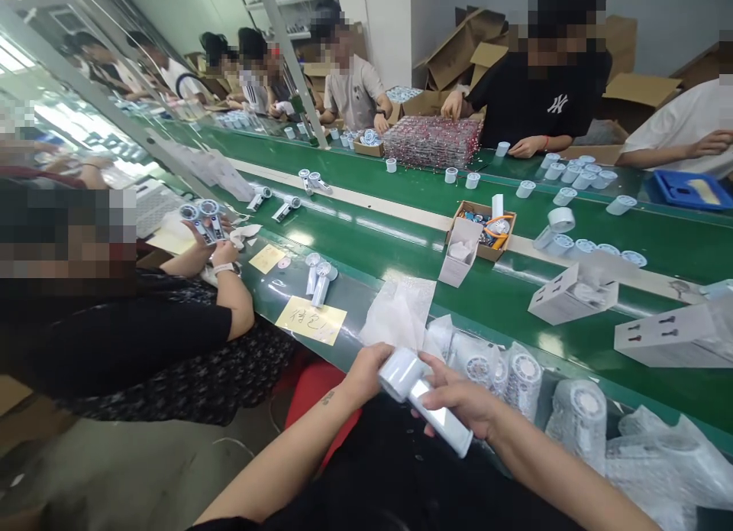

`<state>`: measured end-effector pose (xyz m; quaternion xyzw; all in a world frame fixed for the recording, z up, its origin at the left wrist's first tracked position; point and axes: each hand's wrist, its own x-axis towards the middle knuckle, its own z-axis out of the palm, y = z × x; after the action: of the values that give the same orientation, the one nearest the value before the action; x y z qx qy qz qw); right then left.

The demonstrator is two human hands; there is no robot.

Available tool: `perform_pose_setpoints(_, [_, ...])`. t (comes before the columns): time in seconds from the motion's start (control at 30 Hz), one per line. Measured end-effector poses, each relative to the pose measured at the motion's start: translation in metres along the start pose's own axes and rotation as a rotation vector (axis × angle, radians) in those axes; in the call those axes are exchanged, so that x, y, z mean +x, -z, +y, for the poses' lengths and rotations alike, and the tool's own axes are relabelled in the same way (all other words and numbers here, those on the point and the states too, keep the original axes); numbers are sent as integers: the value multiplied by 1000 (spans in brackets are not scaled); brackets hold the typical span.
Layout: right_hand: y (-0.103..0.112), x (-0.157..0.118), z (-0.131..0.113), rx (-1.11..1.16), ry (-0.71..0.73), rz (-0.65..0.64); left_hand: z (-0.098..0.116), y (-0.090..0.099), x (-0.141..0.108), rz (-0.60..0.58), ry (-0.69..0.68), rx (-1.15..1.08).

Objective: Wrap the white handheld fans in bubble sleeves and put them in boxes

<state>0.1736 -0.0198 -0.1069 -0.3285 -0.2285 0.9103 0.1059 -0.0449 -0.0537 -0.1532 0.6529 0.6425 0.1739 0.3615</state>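
The person's left hand [371,372] and right hand [458,397] hold a white handheld device [405,377] between them, low over the near edge of the tabletop [269,288]; the device lies tilted, its round head toward the left hand and its straight handle slanting down to the right. The left grip is curved against the side of the round head, its far fingers hidden behind it; the right grip is closed about the handle, thumb across the top and fingertips showing beneath.

Just beyond the hands lies a crumpled translucent sheet [398,313]; to the right of it, near the right hand, bubble-wrapped devices [524,382] sit in a row along the near edge. To the left, a yellow note [311,322] with handwriting lies flat, a cluster of unwrapped devices [321,280] at its far edge; a smaller yellow note [267,258] lies farther left, near a co-worker whose hands hold two devices [200,216] up.

On the green belt [395,252] a white box [458,260] stands against a cardboard tray [486,237] of small mixed parts; two more white boxes [670,338] lie to the right, soft wrapping spilling from them; white round pieces [584,176] are scattered across the far side; there, a person in a black shirt [532,95] reaches to a red-dotted stack [432,143], and a blue tray [692,189] rests at the far right.
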Motion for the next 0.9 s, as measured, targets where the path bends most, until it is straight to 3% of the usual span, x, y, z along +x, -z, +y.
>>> perform_pose_setpoints(0.1, [-7,7,-1,-59,2,-51,19,14,-10,30,73,-470])
perform_pose_setpoints(0.2, [-3,9,1,-78,34,31,22,23,-16,230,219,-782])
perform_pose_setpoints(0.3, [8,2,6,-28,53,104,17,26,-15,385,272,-977])
perform_pose_setpoints(0.37, [14,-4,10,24,95,45,11,27,-7,431,386,-1067])
perform_pose_setpoints(0.43, [19,-9,12,65,127,-94,6,28,5,453,622,-1168])
perform_pose_setpoints(0.47, [20,-11,11,77,125,-175,3,28,12,410,743,-1228])
perform_pose_setpoints(0.53, [20,-14,9,72,80,-330,-2,30,25,160,880,-1343])
perform_pose_setpoints(0.6, [19,-17,4,39,21,-443,-5,32,35,-187,858,-1407])
perform_pose_setpoints(0.63, [19,-19,1,19,-2,-481,-7,33,38,-303,818,-1410])
perform_pose_setpoints(0.7, [21,-24,-3,-18,-38,-525,-10,35,44,-357,752,-1387])
perform_pose_setpoints(0.8, [25,-32,-7,-61,-46,-524,-13,37,47,-288,708,-1361])
perform_pose_setpoints(0.9, [29,-41,-13,-124,-11,-510,-12,45,43,-378,712,-1329])
